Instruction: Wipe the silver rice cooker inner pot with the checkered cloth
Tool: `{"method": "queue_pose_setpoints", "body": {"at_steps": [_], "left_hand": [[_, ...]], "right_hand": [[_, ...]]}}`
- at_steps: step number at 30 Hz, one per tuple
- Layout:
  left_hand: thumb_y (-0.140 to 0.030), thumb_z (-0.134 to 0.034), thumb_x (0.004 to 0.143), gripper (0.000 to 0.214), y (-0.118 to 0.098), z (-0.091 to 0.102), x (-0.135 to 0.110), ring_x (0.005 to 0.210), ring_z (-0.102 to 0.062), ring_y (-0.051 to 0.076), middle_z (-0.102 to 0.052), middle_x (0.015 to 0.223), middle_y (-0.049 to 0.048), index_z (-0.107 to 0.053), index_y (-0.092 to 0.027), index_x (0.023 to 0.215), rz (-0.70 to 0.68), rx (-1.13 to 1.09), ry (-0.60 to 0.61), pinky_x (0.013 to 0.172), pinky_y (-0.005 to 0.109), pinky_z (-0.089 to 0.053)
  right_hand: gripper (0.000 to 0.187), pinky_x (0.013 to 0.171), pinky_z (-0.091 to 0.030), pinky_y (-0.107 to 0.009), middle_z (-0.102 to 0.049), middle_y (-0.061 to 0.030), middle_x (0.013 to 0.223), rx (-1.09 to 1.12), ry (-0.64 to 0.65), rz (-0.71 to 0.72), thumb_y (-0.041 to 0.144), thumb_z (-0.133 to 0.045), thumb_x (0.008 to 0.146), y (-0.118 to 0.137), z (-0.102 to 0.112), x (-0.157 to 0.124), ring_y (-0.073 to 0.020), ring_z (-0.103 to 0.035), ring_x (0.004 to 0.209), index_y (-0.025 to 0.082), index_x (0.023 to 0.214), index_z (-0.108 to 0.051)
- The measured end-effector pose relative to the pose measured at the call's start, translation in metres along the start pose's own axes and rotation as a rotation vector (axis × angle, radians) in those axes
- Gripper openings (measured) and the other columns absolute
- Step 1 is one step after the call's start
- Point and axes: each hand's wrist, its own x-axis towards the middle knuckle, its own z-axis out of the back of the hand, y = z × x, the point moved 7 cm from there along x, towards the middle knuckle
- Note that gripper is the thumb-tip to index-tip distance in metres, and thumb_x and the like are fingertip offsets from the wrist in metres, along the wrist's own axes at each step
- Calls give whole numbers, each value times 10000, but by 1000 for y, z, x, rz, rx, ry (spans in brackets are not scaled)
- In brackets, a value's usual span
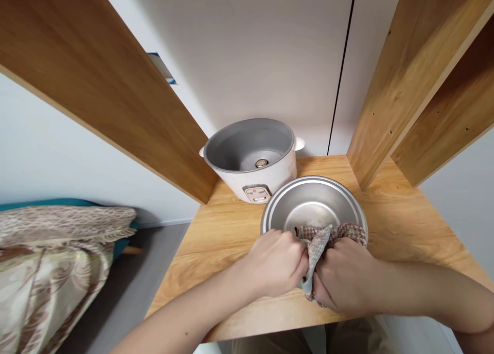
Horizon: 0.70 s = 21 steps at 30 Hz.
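- Over one metal pot's (314, 195) near rim: two hands, left (280, 261) and right (347, 274), fingers clenched on one checked cloth (317, 243).
- Behind, leftward: one rice cooker (252, 178), sharing one wooden surface (216, 246).

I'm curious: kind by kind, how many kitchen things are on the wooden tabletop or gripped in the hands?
White cooker body: 1
Metal pot: 1
Patterned cloth: 1
Total: 3
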Motion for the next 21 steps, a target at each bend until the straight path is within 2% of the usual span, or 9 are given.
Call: {"method": "queue_pose_setpoints", "body": {"at_steps": [3, 6, 8, 9, 11, 13, 16, 21], "left_hand": [[-301, -325, 893, 375, 0, 0, 0, 643, -666, 251, -685, 715, 102, -642, -175, 735, -3, -3, 4, 595, 344, -481], [-307, -318, 895, 377, 0, -2, 0, 632, -662, 256, -684, 714, 98, -634, -182, 732, 6, -9, -12, 582, 351, -474], [-317, -307, 902, 389, 0, -4, 1, 616, -657, 250, -681, 704, 95, -629, -183, 730, 14, -13, -27, 566, 343, -466], [-320, -301, 907, 397, 0, -5, 1, 609, -654, 244, -679, 698, 94, -626, -182, 725, 15, -15, -34, 560, 337, -462], [-319, -288, 913, 410, 0, -5, 1, 601, -650, 235, -674, 687, 88, -617, -182, 710, 12, -18, -40, 553, 328, -455], [-320, -277, 916, 420, 0, -5, 1, 594, -645, 236, -668, 676, 82, -609, -185, 698, 13, -20, -39, 546, 329, -450], [-323, -279, 914, 421, 2, -3, 1, 585, -638, 245, -656, 663, 85, -610, -185, 693, 10, -16, -28, 538, 337, -445], [-297, -283, 914, 420, 1, 1, 0, 587, -628, 225, -653, 667, 92, -621, -174, 697, -36, -9, -22, 563, 328, -453]], "right_hand": [[349, 470, -257, -279, -649, -42, 577, -10, -14, 98, 295, -441, 897, -1, 8, -2, -150, -505, 485, 190, 631, -640], [318, 469, -244, -279, -644, -35, 568, -12, -31, 112, 292, -471, 880, 1, 8, -2, -148, -492, 481, 196, 625, -635], [283, 464, -244, -284, -643, -38, 560, -13, -35, 36, 265, -501, 846, 2, 1, 0, -147, -487, 465, 193, 603, -626], [275, 462, -247, -286, -633, -40, 536, -17, -45, -50, 249, -514, 821, 1, -3, 1, -146, -478, 445, 190, 571, -612], [211, 477, -275, -292, -644, -50, 560, -26, -141, -191, 229, -537, 774, 1, -8, 2, -159, -506, 466, 189, 585, -621], [179, 491, -295, -295, -646, -50, 567, -20, -222, -232, 215, -550, 741, 5, -11, 1, -168, -529, 497, 192, 576, -615], [192, 491, -295, -301, -642, -41, 558, -16, -242, -189, 219, -545, 754, 7, -9, 2, -169, -527, 497, 199, 573, -608], [284, 459, -241, -291, -648, -31, 572, -5, -69, 8, 260, -481, 847, 0, 4, 0, -149, -490, 464, 193, 602, -606]]}}
